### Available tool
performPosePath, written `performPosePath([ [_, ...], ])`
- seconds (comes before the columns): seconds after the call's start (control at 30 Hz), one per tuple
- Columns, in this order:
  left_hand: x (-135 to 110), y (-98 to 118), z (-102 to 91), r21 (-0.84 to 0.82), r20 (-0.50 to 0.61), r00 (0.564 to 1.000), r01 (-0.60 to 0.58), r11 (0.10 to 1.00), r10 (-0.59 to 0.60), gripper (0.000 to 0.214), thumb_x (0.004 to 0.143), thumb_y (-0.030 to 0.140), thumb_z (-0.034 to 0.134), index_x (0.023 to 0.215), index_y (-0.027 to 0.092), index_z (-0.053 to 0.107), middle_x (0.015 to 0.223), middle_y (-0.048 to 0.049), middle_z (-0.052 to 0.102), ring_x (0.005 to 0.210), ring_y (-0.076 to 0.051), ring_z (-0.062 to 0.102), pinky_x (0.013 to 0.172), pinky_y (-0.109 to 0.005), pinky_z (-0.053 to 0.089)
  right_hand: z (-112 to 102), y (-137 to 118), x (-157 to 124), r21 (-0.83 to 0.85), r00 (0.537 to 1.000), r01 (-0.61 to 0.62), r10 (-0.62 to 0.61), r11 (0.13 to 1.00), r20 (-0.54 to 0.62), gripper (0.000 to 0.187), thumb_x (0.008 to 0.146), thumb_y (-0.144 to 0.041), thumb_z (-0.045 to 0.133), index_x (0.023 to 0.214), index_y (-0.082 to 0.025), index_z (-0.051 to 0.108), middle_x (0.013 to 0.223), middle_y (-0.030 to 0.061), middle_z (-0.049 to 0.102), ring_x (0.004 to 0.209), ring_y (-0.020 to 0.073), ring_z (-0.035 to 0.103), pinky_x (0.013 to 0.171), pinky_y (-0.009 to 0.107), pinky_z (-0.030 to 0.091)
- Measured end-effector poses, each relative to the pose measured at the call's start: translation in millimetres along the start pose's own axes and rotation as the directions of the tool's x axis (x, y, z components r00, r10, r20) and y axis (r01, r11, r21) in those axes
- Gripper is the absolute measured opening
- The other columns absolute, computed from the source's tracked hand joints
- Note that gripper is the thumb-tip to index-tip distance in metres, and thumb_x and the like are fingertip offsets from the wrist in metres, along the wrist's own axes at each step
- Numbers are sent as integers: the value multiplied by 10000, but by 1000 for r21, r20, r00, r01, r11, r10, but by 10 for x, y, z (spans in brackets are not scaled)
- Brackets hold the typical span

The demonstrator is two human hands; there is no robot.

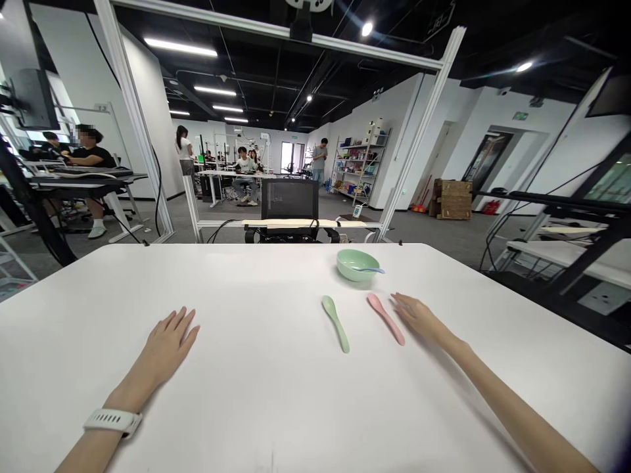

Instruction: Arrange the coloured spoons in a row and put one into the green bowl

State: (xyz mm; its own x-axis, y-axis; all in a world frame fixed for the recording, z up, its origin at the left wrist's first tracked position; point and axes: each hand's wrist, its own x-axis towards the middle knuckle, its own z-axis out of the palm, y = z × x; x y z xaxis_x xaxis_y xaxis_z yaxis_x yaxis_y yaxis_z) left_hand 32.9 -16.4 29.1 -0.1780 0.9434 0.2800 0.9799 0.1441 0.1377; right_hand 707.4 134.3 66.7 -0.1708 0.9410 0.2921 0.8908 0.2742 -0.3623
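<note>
My left hand (170, 341) lies flat on the left part of the white table, fingers spread, holding nothing. Just right of the pink spoon (387, 319) is my right hand (417, 314), its fingers stretched out and nothing visible in its grasp. A green spoon (336, 324) lies to the left of the pink one, both with their bowl ends pointing away from me. Behind them stands a green bowl (355, 276) with a blue spoon (371, 270) resting inside, its handle over the right rim.
The white table (256, 394) ends at a far edge, with a metal frame (411, 125) rising behind it. Beyond stands a dark-backed chair (290, 199). Other people sit and stand farther off, near desks and a shelf (359, 161).
</note>
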Motion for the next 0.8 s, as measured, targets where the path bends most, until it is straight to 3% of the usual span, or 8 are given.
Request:
performPosePath([
  [0.13,1,15,-24,8,23,1000,6,1000,-7,809,1003,568,264,1586,92,562,1703,-185,514,1605,-383,445,1296,-554,372,167,57,-169,39,1000,-12,11,999,11,529,1018,-445,436,1366,-229,770,1550,115,674,1532,322,543,1281,529,442],
  [0.33,19,-11,9,27,-6,1000,2,1000,-2,788,998,573,280,1573,131,588,1682,-154,551,1590,-359,475,1291,-536,388,79,44,-63,30,999,-17,16,999,37,485,1006,-395,452,1306,-232,796,1477,118,727,1451,339,627,1223,521,503],
  [0.47,21,-33,36,21,-11,1000,-4,1000,4,787,999,575,288,1565,122,595,1683,-166,549,1593,-359,471,1293,-527,389,-152,-50,246,-38,999,-25,24,999,-32,442,1007,-314,484,1308,-200,788,1409,152,760,1324,346,712,1153,493,544],
  [0.57,23,-49,59,17,-25,1000,-13,1000,14,785,1000,574,291,1558,116,599,1676,-177,555,1589,-364,474,1278,-536,409,-346,-272,597,-120,997,-15,6,993,-76,434,1013,-252,494,1326,-164,781,1320,167,791,1216,318,749,1088,444,564],
  [0.67,27,-51,63,11,-42,999,-18,1000,18,759,1002,556,311,1552,125,606,1660,-179,574,1581,-365,485,1270,-553,417,-465,-571,951,-221,999,26,-30,975,-13,439,1037,-236,472,1320,-127,789,1276,177,802,1142,291,753,1036,389,557],
  [0.8,22,-20,10,19,-9,1000,-12,1000,12,759,1009,551,313,1555,111,602,1670,-178,561,1581,-374,484,1288,-549,398,-463,-892,1309,-381,992,12,38,924,121,414,1046,-234,486,1292,-175,815,1278,137,812,1173,269,734,1034,355,513],
])
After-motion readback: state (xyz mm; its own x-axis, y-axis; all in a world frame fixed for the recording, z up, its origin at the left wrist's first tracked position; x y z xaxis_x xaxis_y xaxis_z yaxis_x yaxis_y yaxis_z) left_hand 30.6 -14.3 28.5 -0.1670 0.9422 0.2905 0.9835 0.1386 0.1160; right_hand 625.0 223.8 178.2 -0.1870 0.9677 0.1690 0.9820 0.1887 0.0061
